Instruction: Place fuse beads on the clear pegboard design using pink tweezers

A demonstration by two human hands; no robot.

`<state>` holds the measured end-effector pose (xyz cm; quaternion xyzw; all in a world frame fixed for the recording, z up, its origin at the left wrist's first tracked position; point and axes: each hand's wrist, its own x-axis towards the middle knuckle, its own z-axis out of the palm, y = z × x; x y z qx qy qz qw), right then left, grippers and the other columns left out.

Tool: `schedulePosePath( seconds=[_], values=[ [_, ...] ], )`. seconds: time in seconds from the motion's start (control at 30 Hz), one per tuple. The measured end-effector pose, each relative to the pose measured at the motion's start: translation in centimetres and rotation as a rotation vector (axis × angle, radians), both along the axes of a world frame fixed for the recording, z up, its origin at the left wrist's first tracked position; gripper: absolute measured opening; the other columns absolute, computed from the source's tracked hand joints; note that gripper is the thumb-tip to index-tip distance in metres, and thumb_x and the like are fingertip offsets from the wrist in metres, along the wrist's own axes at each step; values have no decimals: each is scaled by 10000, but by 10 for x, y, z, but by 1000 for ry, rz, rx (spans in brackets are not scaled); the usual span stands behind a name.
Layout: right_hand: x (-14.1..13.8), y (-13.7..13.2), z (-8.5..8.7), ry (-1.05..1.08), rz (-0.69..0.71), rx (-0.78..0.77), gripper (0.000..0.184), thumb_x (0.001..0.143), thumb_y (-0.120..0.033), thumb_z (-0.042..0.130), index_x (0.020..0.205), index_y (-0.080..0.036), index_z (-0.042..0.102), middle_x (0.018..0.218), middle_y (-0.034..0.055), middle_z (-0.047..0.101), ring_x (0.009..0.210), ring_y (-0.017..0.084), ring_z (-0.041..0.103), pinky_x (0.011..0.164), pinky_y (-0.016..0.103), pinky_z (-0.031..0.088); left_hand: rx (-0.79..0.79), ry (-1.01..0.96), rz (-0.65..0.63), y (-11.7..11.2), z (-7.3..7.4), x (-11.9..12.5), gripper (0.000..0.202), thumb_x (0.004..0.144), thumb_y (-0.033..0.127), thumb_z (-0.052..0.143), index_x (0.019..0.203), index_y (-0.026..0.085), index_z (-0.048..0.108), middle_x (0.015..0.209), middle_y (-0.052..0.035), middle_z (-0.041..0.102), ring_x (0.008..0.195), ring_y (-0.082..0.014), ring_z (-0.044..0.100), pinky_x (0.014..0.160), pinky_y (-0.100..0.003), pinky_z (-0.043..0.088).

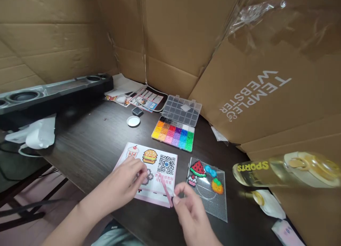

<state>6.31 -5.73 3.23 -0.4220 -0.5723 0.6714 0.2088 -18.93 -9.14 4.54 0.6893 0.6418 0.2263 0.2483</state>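
Note:
My left hand (125,182) rests on a white pattern card (151,173) printed with a burger, a cupcake and a QR code; its fingers are curled, pinched near a small flower picture. My right hand (190,210) pinches a thin pink tweezer-like tool (166,188) that points up over the card's lower edge. Right of the card lies a clear pegboard (213,199) carrying bead figures: a watermelon slice (198,168), a blue bow and an orange fruit. Behind them stands an open bead box (174,134) with many coloured compartments.
A dark wood table (93,139) is walled by cardboard sheets (266,96). A black speaker bar (53,91) and white plastic bag (37,134) lie at left. Leaflets, a white lid (133,121) and a yellow "SPORTS" bottle (279,169) at right.

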Motion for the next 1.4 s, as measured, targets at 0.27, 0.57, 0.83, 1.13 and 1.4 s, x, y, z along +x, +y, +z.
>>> schedulePosePath(
  seconds=[0.27, 0.57, 0.83, 1.13, 1.4],
  values=[
    [-7, 80, 35, -207, -126, 189, 516, 1013, -737, 514, 912, -231, 505, 555, -126, 276, 457, 77, 231, 433, 219, 201, 265, 24, 27, 83, 57, -21, 244, 1063, 305, 423, 851, 225, 511, 828, -16, 606, 775, -180, 534, 720, -325, 441],
    [-70, 207, 46, -586, -118, 481, 261, 1020, -401, 714, 992, -143, 689, 917, 9, 683, 767, 138, 655, 690, 294, 580, 170, -100, -49, 223, 13, -36, 310, 984, 301, 666, 728, 197, 524, 726, 23, 523, 707, -144, 498, 750, -320, 462],
    [-81, 239, 53, -686, -13, 474, 324, 1029, -425, 697, 867, -148, 657, 746, -40, 596, 623, 103, 561, 591, 248, 500, -31, -612, -180, 200, 6, -37, 364, 1048, 495, 513, 854, 191, 565, 780, 20, 492, 699, -127, 419, 702, -301, 383],
    [-74, 228, 62, -506, -4, 342, 391, 956, -486, 624, 712, -182, 656, 579, -25, 494, 511, 105, 384, 509, 286, 277, -150, -947, -237, 187, 11, -22, 470, 1019, 646, 466, 853, 206, 484, 830, 10, 434, 704, -117, 370, 668, -284, 357],
    [-79, 236, 61, -617, -14, 427, 374, 965, -422, 663, 686, -173, 669, 548, -45, 451, 510, 98, 360, 501, 281, 267, 34, -563, -50, 196, 1, -24, 333, 1055, 480, 490, 876, 208, 557, 811, -4, 539, 757, -159, 483, 738, -326, 437]
  ],
)
